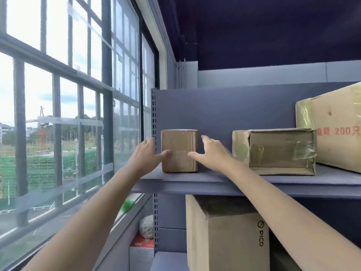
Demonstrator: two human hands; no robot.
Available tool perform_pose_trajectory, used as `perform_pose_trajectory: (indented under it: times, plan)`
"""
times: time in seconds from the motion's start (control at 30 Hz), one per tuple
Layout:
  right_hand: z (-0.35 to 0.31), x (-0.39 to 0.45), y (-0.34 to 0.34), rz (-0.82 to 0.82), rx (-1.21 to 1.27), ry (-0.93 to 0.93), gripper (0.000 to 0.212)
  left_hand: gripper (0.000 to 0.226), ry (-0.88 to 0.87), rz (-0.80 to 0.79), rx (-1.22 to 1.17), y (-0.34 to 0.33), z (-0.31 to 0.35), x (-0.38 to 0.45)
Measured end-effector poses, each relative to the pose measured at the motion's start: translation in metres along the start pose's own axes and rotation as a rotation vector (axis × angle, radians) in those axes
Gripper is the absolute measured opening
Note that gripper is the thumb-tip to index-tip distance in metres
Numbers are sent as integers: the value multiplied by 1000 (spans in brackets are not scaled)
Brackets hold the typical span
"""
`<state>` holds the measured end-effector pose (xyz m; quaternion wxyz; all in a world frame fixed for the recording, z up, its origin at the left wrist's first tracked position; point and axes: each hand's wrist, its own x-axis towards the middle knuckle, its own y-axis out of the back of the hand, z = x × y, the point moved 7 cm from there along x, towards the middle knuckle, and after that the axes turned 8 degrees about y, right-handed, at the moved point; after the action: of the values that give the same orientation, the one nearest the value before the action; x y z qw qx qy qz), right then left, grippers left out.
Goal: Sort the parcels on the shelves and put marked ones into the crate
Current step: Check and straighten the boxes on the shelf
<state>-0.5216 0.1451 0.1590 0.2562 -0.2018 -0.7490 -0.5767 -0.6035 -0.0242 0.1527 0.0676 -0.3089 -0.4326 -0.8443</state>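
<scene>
Flanking a small box (179, 151) on the shelf (195, 182), left hand (145, 154) and right hand (212, 154) are spread open, thumbs laid on its front, taped box (277, 151) seen right of the right hand.

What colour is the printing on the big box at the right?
Red, on the big box; head view.

Small box (179, 151) on shelf (195, 181), left of taped box (273, 151).
</scene>
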Motion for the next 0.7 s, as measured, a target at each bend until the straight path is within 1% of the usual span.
perform_pose_trajectory:
  times: [0.07, 0.13, 0.2, 0.37, 0.5, 0.63, 0.7]
  plan:
    - [1, 4, -7, -18, 16, -31, 65, 61, 15, -63, -60, -11, -3, 5]
    - [-1, 8, -14, -33, 64, -29, 57, 50, -9, -103, -107, -18, -1, 8]
    - [-4, 11, -19, -28, 110, -18, 50, 35, -31, -97, -142, -20, 3, 8]
    - [-6, 8, -19, 3, 188, 7, 43, 30, -55, -61, -276, -13, 8, -1]
    - [-10, -5, -2, 121, 278, 43, 42, 23, -103, 9, -450, 1, 20, -19]
    - [-12, -28, 20, 258, 411, 89, 45, 29, -155, 81, -640, 17, 36, -43]
    - [-11, -42, 27, 292, 499, 102, 52, 28, -201, 93, -712, 21, 41, -57]
